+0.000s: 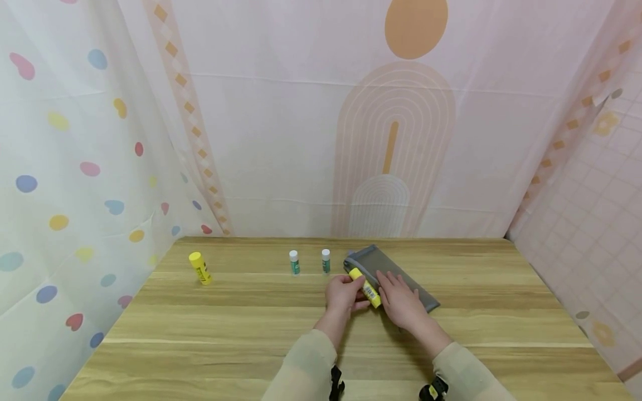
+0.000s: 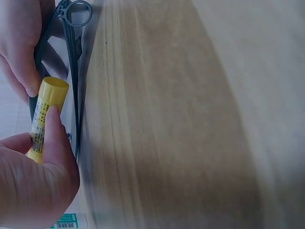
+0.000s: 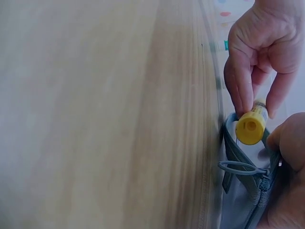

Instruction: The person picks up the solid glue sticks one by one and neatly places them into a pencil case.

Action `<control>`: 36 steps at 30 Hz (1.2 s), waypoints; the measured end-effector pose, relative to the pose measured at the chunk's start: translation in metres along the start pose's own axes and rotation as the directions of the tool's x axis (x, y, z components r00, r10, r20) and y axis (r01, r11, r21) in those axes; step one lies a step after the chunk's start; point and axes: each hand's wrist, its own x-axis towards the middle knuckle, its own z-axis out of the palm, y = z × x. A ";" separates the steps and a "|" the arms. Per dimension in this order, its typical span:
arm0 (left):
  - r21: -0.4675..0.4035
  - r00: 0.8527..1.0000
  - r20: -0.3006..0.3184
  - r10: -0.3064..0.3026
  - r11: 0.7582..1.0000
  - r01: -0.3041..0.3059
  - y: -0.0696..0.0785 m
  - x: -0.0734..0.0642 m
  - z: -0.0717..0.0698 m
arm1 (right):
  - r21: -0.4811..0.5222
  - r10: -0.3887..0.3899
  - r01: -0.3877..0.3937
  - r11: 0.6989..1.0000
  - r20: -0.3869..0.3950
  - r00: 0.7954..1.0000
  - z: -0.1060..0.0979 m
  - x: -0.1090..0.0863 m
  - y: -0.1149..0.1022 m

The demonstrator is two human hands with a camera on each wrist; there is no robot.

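My left hand (image 1: 342,293) pinches a yellow glue stick (image 1: 365,287) between thumb and fingers. The stick is tilted over the unzipped mouth of a grey zip pouch (image 1: 388,263), as the right wrist view shows. My right hand (image 1: 403,301) lies across the pouch, its thumb and fingers gripping one edge of the mouth. A ring-shaped zip pull (image 3: 240,168) hangs at one end of the opening. How much of the glue stick's lower end is inside the pouch I cannot tell.
Two small green glue sticks with white caps, one (image 1: 294,263) left of the other (image 1: 326,261), stand behind my left hand. Another yellow glue stick (image 1: 200,268) stands at the far left of the wooden table (image 1: 241,334). Patterned curtains (image 1: 281,139) surround the table.
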 end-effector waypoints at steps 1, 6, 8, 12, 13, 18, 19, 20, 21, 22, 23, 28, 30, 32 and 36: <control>0.004 1.000 -0.004 0.000 1.000 0.000 0.000 0.000 0.000 | -0.001 0.000 0.000 1.000 0.000 1.000 0.000 0.000 0.000; 0.029 1.000 -0.012 0.007 1.000 -0.006 -0.001 0.002 0.003 | -0.001 0.002 -0.002 1.000 -0.004 1.000 0.001 0.000 0.000; 0.036 1.000 -0.013 0.007 0.999 -0.007 -0.001 0.002 0.004 | -0.001 0.004 -0.004 1.000 -0.005 1.000 0.001 0.000 0.001; 0.038 1.000 -0.014 0.000 0.999 0.000 -0.001 0.004 0.006 | -0.001 0.010 -0.010 1.000 -0.003 1.000 0.000 0.000 0.001; 0.037 1.000 -0.014 0.002 0.999 -0.001 -0.001 0.004 0.007 | -0.002 0.012 -0.012 1.000 -0.002 1.000 0.000 0.000 0.001; 0.027 1.000 -0.012 0.004 1.000 -0.003 0.000 0.002 0.009 | 0.000 0.019 -0.019 1.000 0.002 1.000 -0.001 0.000 0.000; 0.028 1.000 -0.010 0.006 1.000 -0.005 0.000 0.002 0.009 | 0.001 0.020 -0.020 1.000 0.003 1.000 -0.001 0.001 0.000; 0.027 1.000 -0.008 0.005 1.000 -0.005 0.000 0.001 0.009 | 0.002 0.020 -0.020 1.000 0.003 1.000 0.000 0.000 0.000; 0.026 1.000 -0.008 0.004 1.000 -0.004 0.001 0.001 0.009 | 0.003 0.020 -0.020 1.000 0.003 1.000 0.000 0.000 0.000; 0.026 1.000 -0.008 0.006 1.000 -0.006 0.001 0.000 0.009 | 0.004 0.019 -0.019 1.000 0.003 1.000 0.000 0.000 0.000; 0.026 1.000 -0.008 0.007 1.000 -0.007 0.001 0.000 0.009 | 0.005 0.018 -0.018 1.000 0.003 1.000 0.000 0.000 0.000; 0.019 1.000 -0.018 0.003 1.000 -0.003 0.001 0.001 0.010 | 0.009 0.012 -0.013 1.000 0.002 1.000 0.000 0.000 0.000; 0.019 1.000 -0.022 0.006 1.000 -0.006 0.000 0.002 0.010 | 0.010 0.012 -0.012 1.000 0.003 1.000 0.000 0.000 0.000; 0.018 1.000 -0.024 0.002 1.000 -0.002 0.000 0.002 0.010 | 0.015 0.013 -0.013 1.000 0.002 1.000 0.000 0.000 0.000; 0.013 1.000 -0.024 0.004 1.000 -0.004 0.001 0.002 0.012 | 0.019 0.017 -0.017 1.000 -0.001 1.000 0.000 0.000 0.000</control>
